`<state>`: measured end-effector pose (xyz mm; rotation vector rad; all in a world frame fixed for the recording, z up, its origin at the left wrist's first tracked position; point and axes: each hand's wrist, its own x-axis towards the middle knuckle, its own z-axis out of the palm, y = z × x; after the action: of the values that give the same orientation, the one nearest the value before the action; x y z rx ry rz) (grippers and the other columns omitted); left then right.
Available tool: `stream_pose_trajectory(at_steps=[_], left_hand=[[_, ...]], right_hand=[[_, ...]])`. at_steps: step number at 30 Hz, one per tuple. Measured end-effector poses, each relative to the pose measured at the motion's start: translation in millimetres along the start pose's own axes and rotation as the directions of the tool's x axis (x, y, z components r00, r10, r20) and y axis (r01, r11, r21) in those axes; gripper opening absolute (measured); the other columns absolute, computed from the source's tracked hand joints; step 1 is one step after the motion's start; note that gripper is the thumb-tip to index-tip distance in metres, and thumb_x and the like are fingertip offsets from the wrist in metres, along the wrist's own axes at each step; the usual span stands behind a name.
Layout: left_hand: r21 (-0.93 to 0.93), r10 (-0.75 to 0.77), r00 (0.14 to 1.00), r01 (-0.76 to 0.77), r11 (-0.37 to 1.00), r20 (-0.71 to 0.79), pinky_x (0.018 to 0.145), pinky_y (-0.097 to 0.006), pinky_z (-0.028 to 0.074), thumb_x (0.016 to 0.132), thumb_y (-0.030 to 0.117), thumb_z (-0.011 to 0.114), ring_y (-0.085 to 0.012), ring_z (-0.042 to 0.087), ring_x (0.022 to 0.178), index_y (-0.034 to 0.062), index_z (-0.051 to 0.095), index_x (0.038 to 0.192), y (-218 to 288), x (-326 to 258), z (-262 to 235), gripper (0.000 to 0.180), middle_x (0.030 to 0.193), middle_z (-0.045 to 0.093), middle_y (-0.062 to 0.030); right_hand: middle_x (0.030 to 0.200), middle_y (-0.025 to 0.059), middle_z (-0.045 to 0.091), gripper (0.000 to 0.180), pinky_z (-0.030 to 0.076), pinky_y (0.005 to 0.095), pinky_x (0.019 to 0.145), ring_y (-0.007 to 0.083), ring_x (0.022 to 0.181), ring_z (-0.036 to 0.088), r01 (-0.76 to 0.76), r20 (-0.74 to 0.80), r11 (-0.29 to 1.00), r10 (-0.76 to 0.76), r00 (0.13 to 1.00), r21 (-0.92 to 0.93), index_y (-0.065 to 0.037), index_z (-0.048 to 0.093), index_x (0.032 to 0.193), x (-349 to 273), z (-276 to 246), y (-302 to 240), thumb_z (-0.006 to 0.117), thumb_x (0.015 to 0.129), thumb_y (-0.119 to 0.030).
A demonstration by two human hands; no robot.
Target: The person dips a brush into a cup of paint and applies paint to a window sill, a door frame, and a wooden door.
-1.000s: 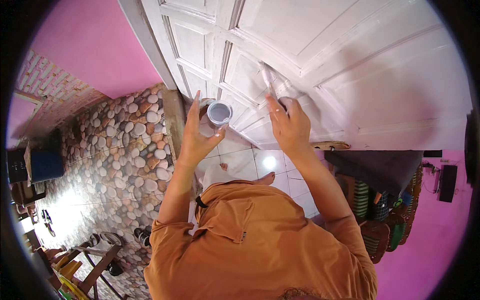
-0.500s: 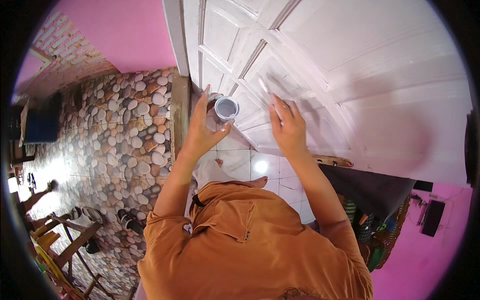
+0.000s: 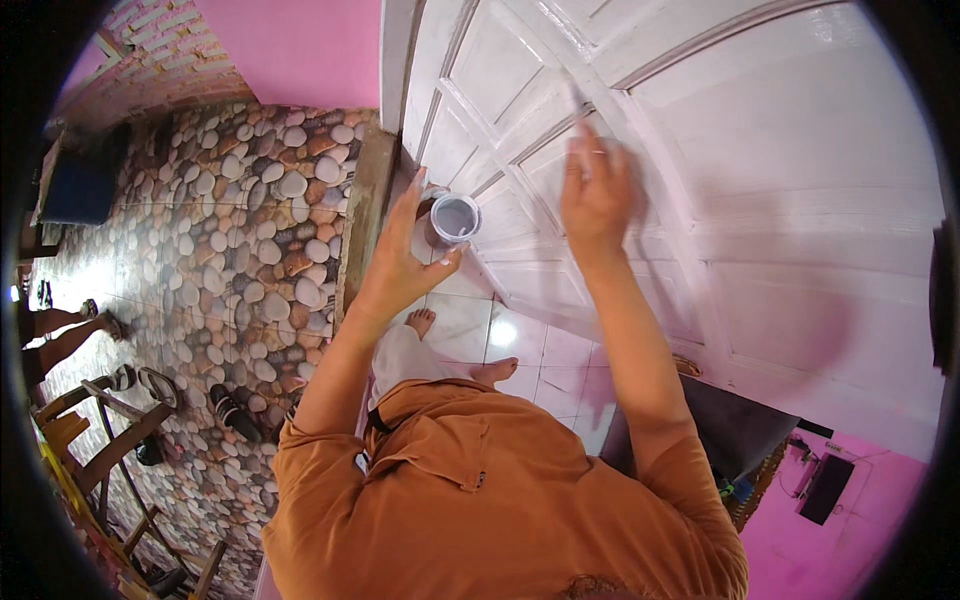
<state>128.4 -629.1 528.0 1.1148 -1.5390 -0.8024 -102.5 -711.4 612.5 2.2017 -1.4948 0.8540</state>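
My left hand [image 3: 395,262] is closed around a small round can of pale grey-white paint [image 3: 455,216], thumb on the near side and fingers on the far side. The can is open at the top, with paint smeared on its rim. My right hand [image 3: 600,195] is raised in front of a white panelled door [image 3: 770,190], its fingers closed on a slim paintbrush [image 3: 577,97] that is smeared by motion. The brush tip is at or close to the door's moulding; contact is hard to make out. White paint marks some of my fingertips.
A pebble-patterned floor [image 3: 240,230] lies to the left, past a raised sill [image 3: 362,190]. Sandals [image 3: 235,412] and wooden furniture [image 3: 115,440] are at lower left, where another person's legs [image 3: 70,335] show. Dark cloth [image 3: 740,425] hangs at right, near a pink wall [image 3: 870,500].
My right hand has moved up and slightly right along the door with the brush. My left hand keeps the can in nearly the same place. The whole view has shifted a little.
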Motion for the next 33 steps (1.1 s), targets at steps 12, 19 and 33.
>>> stream_pose_trajectory(at_steps=[12, 19, 33], left_hand=[[0.024, -0.056, 0.998, 0.055, 0.998, 0.008, 0.108, -0.039, 0.046, 0.076, 0.003, 0.082, -0.0280, 0.059, 0.124, 0.0001, 0.026, 0.160, 5, -4, -14, 0.101, 0.135, 0.059, -0.0181], [0.052, -0.060, 0.998, 0.061, 0.997, -0.015, 0.107, -0.039, 0.046, 0.076, 0.003, 0.082, -0.0276, 0.061, 0.123, 0.0002, 0.026, 0.159, -3, -9, -23, 0.100, 0.134, 0.060, -0.0178], [0.041, 0.036, 0.999, -0.036, 0.999, -0.007, 0.107, -0.040, 0.049, 0.073, -0.001, 0.082, -0.0290, 0.061, 0.122, 0.0008, 0.027, 0.159, 8, 13, -3, 0.103, 0.134, 0.059, -0.0187]], right_hand=[[0.099, 0.0105, 0.062, 0.027, 0.055, 0.0430, 0.066, 0.0288, 0.084, 0.065, -0.173, 0.305, 0.985, 0.162, 0.938, 0.009, -0.010, 0.069, 0.124, -76, 78, 10, 0.064, 0.099, -0.021], [0.099, 0.0102, 0.063, 0.029, 0.054, 0.0419, 0.064, 0.0291, 0.084, 0.066, -0.184, -0.021, 0.976, 0.188, 0.982, 0.120, -0.009, 0.068, 0.126, -38, 22, -12, 0.063, 0.100, -0.019], [0.089, 0.0070, 0.060, 0.033, 0.050, 0.0385, 0.060, 0.0248, 0.072, 0.061, -0.173, -0.098, 0.981, 0.181, 0.979, 0.083, -0.013, 0.068, 0.130, -17, 12, -10, 0.067, 0.098, -0.015]])
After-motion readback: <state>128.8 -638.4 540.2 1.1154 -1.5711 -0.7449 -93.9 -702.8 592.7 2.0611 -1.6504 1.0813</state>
